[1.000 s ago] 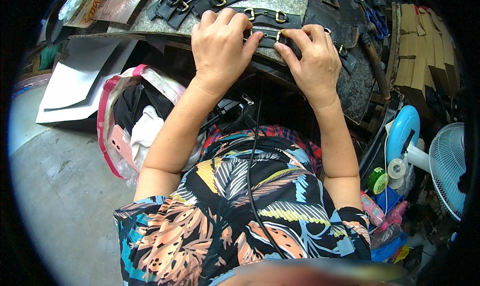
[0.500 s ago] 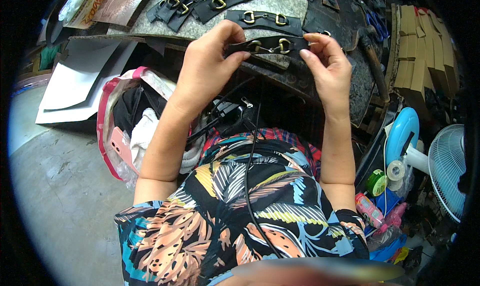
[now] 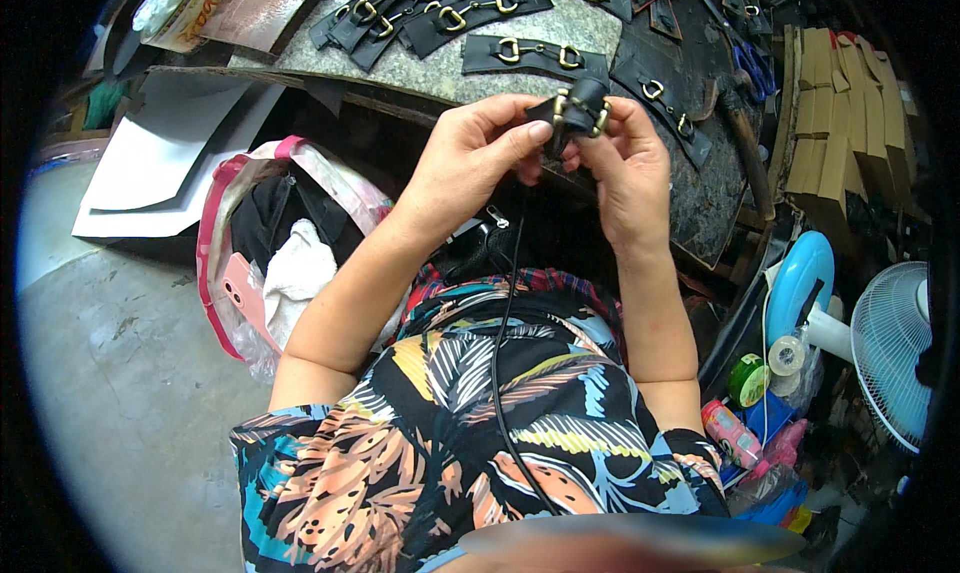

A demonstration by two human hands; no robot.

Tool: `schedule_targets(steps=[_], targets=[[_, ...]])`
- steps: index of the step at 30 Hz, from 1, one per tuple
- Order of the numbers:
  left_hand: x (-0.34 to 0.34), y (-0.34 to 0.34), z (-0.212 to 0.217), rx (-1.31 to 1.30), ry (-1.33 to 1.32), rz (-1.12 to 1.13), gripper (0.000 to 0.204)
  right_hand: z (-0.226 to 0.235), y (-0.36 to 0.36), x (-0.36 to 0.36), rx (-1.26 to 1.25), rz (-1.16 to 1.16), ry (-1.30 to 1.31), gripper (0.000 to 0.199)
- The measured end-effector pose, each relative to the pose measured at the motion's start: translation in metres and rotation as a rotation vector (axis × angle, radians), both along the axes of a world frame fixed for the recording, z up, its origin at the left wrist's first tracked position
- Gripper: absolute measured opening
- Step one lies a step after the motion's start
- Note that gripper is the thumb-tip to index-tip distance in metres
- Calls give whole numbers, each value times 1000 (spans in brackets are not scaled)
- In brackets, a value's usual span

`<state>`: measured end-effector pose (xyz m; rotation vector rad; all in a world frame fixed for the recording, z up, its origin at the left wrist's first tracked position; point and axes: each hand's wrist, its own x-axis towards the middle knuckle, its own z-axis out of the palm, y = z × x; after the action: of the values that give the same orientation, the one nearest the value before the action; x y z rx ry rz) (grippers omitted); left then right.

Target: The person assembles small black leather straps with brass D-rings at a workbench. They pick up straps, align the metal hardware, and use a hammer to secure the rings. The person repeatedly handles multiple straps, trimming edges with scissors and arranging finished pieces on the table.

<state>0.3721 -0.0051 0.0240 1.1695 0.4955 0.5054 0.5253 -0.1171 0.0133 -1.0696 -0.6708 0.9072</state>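
Both hands pinch a black strap (image 3: pixel 578 111) with brass buckles, folded between them: left hand (image 3: pixel 470 163) grips its near end, right hand (image 3: pixel 625 168) closes on the far side. It is held off the desk (image 3: pixel 560 33) (a grey stone slab). More straps (image 3: pixel 530 55) lie beyond the hands. A white fan (image 3: pixel 890 348) stands well off right of the right hand.

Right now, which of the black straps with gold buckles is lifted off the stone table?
The folded strap pinched between the left hand and the right hand; the other straps lie flat on the table.
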Motion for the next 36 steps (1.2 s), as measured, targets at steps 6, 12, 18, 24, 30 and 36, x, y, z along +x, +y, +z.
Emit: schedule_targets(steps=[6, 12, 18, 24, 30, 36], targets=[[-23, 31, 9, 691, 475, 181, 24, 22, 0, 47, -391, 1, -414, 21], [-1, 56, 9, 1508, 529, 345, 35, 16, 25, 60, -386, -296, -1368, 27], [15, 77, 13, 1675, 523, 174, 36, 16, 41, 69, -403, -213, -1483, 27], [9, 92, 28, 669, 155, -30, 32, 26, 36, 85, -122, 1, -426, 12], [21, 63, 24, -194, -306, -155, 31, 24, 43, 61, 96, 283, 240, 18], [22, 56, 11, 84, -166, -73, 33, 18, 43, 55, 149, 194, 133, 16]])
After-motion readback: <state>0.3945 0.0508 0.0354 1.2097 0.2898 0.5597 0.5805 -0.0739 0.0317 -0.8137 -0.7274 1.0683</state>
